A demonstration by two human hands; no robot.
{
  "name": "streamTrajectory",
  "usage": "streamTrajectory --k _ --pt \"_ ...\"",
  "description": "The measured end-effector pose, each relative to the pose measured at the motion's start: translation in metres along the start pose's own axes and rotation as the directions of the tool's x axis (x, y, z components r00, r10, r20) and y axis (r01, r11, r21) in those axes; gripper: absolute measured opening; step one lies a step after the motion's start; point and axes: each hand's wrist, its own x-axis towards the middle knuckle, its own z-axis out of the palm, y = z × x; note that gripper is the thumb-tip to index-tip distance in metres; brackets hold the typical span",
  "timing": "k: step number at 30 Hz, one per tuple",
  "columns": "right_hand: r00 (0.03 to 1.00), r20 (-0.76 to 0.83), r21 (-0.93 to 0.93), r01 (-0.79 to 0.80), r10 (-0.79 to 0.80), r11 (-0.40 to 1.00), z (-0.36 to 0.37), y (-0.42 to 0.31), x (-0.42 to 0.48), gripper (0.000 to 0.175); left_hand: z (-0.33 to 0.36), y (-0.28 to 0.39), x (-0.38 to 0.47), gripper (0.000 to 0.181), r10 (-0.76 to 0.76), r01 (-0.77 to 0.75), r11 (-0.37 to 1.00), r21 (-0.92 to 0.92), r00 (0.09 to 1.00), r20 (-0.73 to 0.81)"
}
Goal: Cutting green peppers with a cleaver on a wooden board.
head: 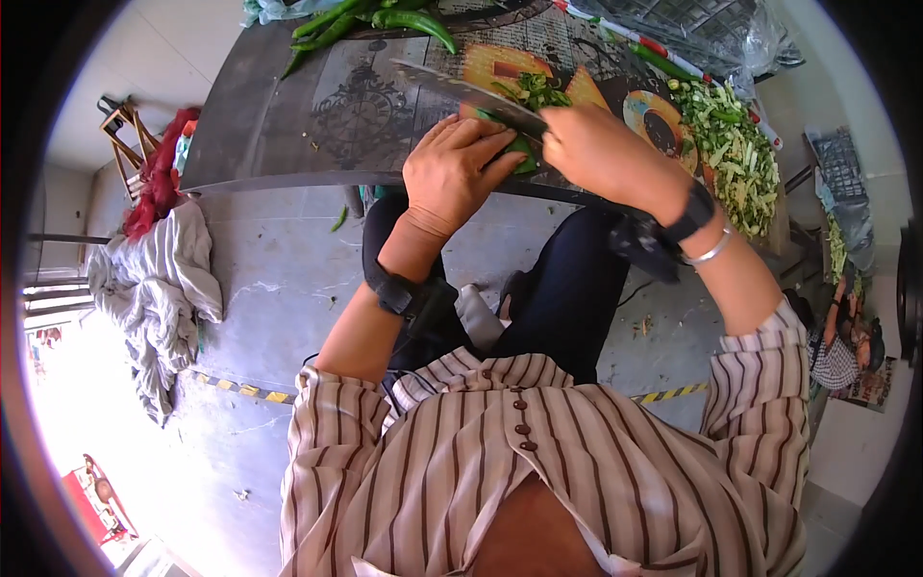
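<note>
My right hand (580, 148) grips the handle of a large knife (476, 95), whose long blade points to the far left over the table's near part. Under the fingers of my left hand (461, 155) lies a green chilli pepper (525, 155), pressed to the table (274, 137). The blade is just beyond the left fingertips; whether it touches the pepper I cannot tell. Just past the knife is a small heap of cut green pieces (537, 90). The knife's handle is mostly hidden in my right hand.
Whole green chilli peppers (389, 20) lie at the table's far edge. A big pile of chopped green pieces (728, 155) spreads at the right, beside a striped tube (642, 42) and clear plastic (757, 43). Grey cloth (162, 288) hangs at the left. Another person (844, 353) is far right.
</note>
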Motion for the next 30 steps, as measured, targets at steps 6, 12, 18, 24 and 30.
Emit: streamTrajectory --k 6,12,18,24,30 --pt "0.994 -0.081 -0.006 0.079 -0.079 0.997 0.005 0.005 0.005 0.020 -0.007 0.007 0.001 0.020 -0.028 0.027 0.999 0.018 0.999 0.045" --pt "0.989 -0.150 -0.010 0.012 -0.013 1.000 -0.011 0.020 0.013 0.024 -0.004 0.005 0.003 0.021 0.005 -0.005 1.000 0.021 0.999 0.036" --pt "0.993 -0.115 0.099 0.007 0.004 0.995 -0.011 0.001 -0.017 0.023 -0.008 0.005 0.004 0.019 0.060 -0.060 0.998 -0.008 0.998 0.001" --pt "0.990 -0.141 0.101 0.012 0.002 0.995 -0.002 0.002 -0.014 0.023 -0.005 0.004 0.001 0.016 0.024 -0.024 0.999 -0.039 0.999 0.022" --pt "0.983 -0.180 0.144 0.058 -0.032 0.988 0.004 0.005 -0.002 0.023 -0.004 0.003 -0.001 0.015 0.024 -0.024 1.000 -0.020 1.000 -0.020"
